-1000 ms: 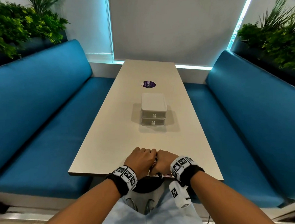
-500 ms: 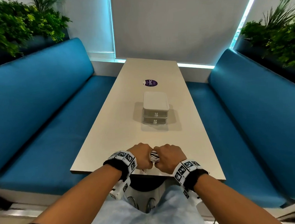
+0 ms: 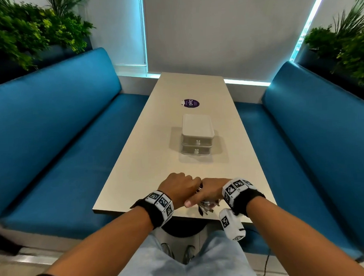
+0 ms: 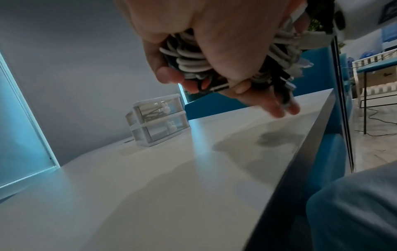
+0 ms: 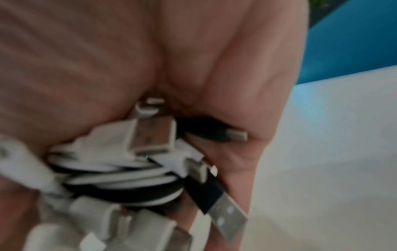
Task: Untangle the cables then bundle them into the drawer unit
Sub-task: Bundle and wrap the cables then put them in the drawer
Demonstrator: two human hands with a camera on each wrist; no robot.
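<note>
A coiled bundle of white and black cables [image 4: 191, 59] with several USB plugs [image 5: 150, 135] hangs just above the table's near edge. My left hand [image 3: 180, 189] curls round one side of the coil. My right hand [image 3: 209, 191] grips the other side, thumb toward me, and the loose plug ends [image 3: 207, 206] dangle below it. Both hands hide most of the coil in the head view. The white two-drawer unit [image 3: 197, 135] stands mid-table beyond the hands with both drawers shut; its clear fronts [image 4: 160, 118] carry small white knobs.
The long beige table [image 3: 148, 160] runs away from me between two blue benches [image 3: 62, 143] [image 3: 312, 142]. A purple round sticker [image 3: 189, 103] lies behind the drawer unit. Plants [image 3: 26, 34] stand behind the bench backs. My knees [image 3: 182, 267] are under the table edge.
The right wrist has rolled over again, so the plug ends now hang under the right hand instead of the coil showing between the fists. Both hands stay at the near edge.
</note>
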